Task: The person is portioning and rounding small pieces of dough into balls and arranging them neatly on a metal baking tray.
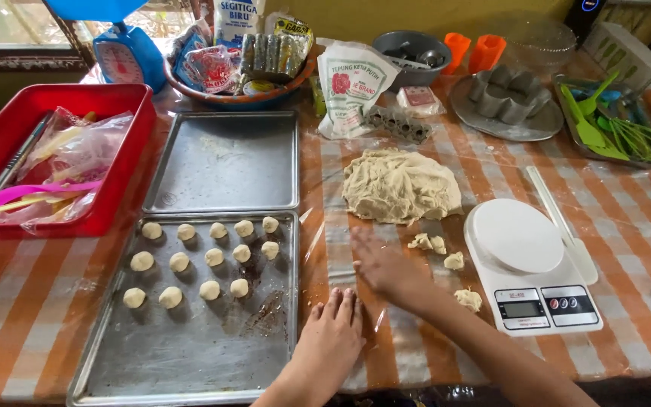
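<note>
my left hand (331,332) lies flat and released on the plastic sheet (340,249) by the near tray (190,362), bracing me, while my right hand (383,265) presses palm-down, blurred, so i cannot tell what its grip covers. dough bits (437,243) sit at two o'clock of it, the dough mound (399,185) at twelve, the scale (534,271) crowding three o'clock; dough balls (205,260) fill only the tray's far half.

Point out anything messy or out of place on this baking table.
The near baking tray has a dark crumbly smear beside the dough balls. Loose dough scraps lie scattered between the big dough mound and the white scale.
</note>
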